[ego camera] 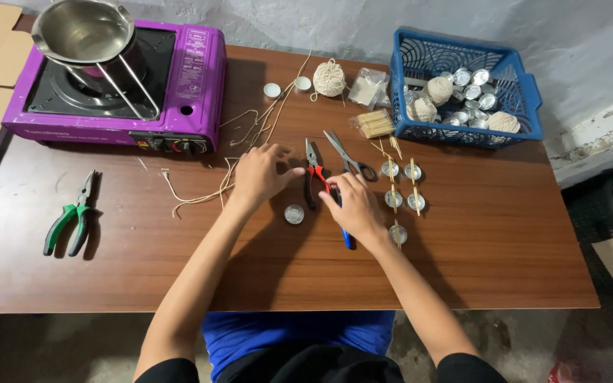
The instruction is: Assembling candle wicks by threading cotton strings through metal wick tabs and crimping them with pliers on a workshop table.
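Wooden table (pixel 505 241): a purple portable gas stove (pixel 179 85) at far left, a steel pot (pixel 83 32) on it. A blue plastic basket (pixel 462 124) at far right holds small metal cups (pixel 473 92). Green-handled pliers (pixel 71 220) lie near left. At centre, red-handled pliers (pixel 313 174) lie between left hand (pixel 260 174) and right hand (pixel 355 206); steel scissors (pixel 349 154) just right of them, a ball of twine (pixel 329 76) behind.

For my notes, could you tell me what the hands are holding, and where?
Both hands, left and right, rest on the red-handled pliers, at the handles; firm grip unclear.
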